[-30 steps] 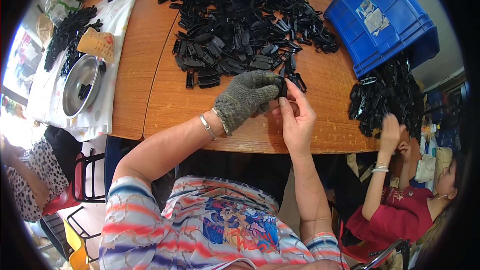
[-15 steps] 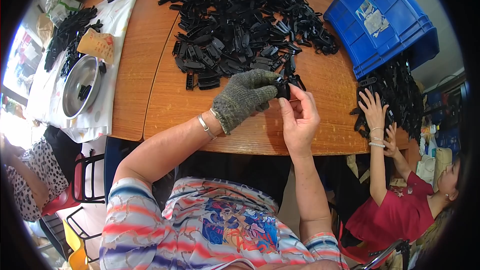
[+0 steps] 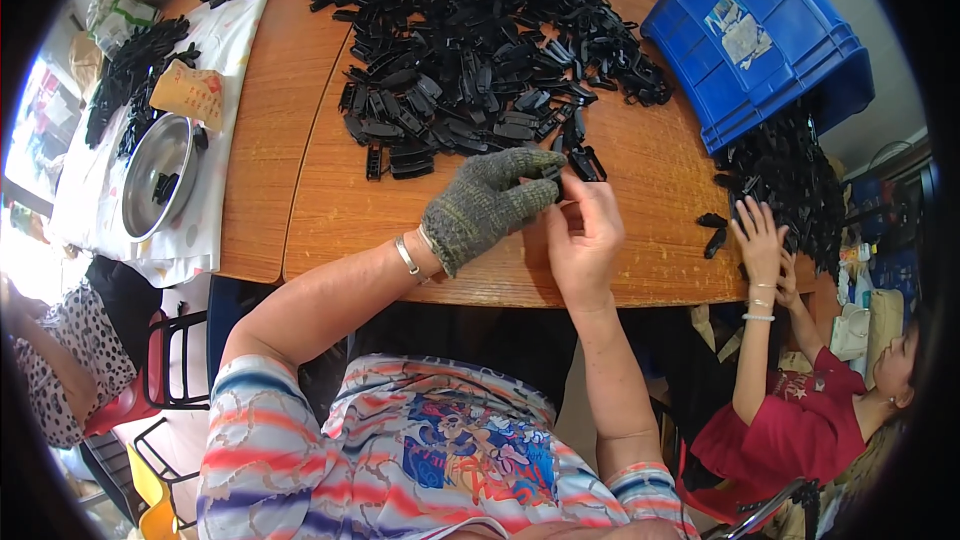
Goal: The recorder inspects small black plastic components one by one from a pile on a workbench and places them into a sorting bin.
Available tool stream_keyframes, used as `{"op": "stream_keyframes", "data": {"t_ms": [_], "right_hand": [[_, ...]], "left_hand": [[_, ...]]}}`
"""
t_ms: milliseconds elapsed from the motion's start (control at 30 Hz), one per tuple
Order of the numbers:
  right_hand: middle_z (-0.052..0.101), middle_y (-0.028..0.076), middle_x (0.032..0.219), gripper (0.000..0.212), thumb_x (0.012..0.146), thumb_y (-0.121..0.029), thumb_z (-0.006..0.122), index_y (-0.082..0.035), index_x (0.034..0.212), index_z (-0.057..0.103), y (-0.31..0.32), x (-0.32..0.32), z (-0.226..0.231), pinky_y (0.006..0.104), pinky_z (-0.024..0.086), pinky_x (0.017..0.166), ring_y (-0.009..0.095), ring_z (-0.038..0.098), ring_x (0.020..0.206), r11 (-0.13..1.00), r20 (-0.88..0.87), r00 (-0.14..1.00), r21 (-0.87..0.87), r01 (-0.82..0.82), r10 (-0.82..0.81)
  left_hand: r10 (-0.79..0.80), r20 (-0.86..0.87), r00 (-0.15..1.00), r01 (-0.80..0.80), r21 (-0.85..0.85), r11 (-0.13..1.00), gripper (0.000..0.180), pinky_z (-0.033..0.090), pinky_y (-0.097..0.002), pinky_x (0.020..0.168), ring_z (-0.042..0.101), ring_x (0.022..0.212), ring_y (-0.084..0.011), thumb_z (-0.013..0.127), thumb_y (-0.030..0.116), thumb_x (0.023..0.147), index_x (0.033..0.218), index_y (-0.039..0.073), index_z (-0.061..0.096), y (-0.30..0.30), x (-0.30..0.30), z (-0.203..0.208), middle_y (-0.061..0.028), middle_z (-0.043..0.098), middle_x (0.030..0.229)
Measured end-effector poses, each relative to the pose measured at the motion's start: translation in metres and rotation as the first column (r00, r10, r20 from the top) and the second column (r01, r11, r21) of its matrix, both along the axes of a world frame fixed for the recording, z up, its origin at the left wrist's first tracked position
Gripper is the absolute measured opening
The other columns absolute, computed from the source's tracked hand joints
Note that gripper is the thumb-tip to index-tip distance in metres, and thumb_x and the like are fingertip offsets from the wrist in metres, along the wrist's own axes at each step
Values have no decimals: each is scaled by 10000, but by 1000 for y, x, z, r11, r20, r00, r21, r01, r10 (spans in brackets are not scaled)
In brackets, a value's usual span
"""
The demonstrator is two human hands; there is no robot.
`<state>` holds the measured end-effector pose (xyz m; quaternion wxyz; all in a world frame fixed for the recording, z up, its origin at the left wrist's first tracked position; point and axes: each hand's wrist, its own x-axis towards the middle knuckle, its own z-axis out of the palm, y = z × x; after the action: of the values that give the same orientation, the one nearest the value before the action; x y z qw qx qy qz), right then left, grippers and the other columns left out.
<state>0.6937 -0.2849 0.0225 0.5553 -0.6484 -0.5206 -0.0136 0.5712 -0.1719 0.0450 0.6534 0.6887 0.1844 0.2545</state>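
Note:
A grey-green knitted glove covers my left hand [image 3: 485,205], whose thumb and fingers pinch a small black plastic clip-like part [image 3: 554,174]. Close against it on the right, my bare right hand [image 3: 585,245] has its thumb and fingertips pressed together at the same part. The fingers hide most of that part, so its full shape does not show. Just beyond my right fingertips lies another black plastic part [image 3: 588,166] with an open frame. A large heap of similar black parts [image 3: 480,70] spreads over the wooden table [image 3: 400,235] ahead of my hands.
At the right, a blue plastic crate [image 3: 770,30] is tipped over beside another black heap [image 3: 785,170], where a co-worker's hands [image 3: 763,250] are. On the left, a metal bowl [image 3: 160,180] and a tan packet [image 3: 188,93] rest on a white cloth [image 3: 205,210].
My right hand has shifted slightly left, closer to my left hand, and the black part is now more covered by fingers. The co-worker's hands have moved a little.

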Motion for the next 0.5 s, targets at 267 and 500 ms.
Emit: {"op": "stream_keyframes", "data": {"t_ms": [267, 500], "right_hand": [[629, 117, 898, 400, 810, -87, 783, -26, 1150, 583, 0, -21, -4, 362, 525, 651, 243, 656, 725, 988, -68, 997, -154, 30, -41], [631, 80, 818, 414, 823, -148, 815, -18, 1128, 567, 1, -53, 2, 299, 500, 596, 167, 622, 646, 965, -360, 923, -162, -206, 137]], "left_hand": [[72, 285, 956, -288, 858, 426, 178, 527, -328, 760, 615, 841, -190, 606, 150, 997, 1088, 3, 647, 9, -1, -32, -97, 646, 952], [34, 75, 997, -61, 400, 914, 246, 494, -309, 697, 566, 724, -156, 551, 222, 1035, 924, 16, 625, 1, -33, -20, -62, 610, 829]]}}
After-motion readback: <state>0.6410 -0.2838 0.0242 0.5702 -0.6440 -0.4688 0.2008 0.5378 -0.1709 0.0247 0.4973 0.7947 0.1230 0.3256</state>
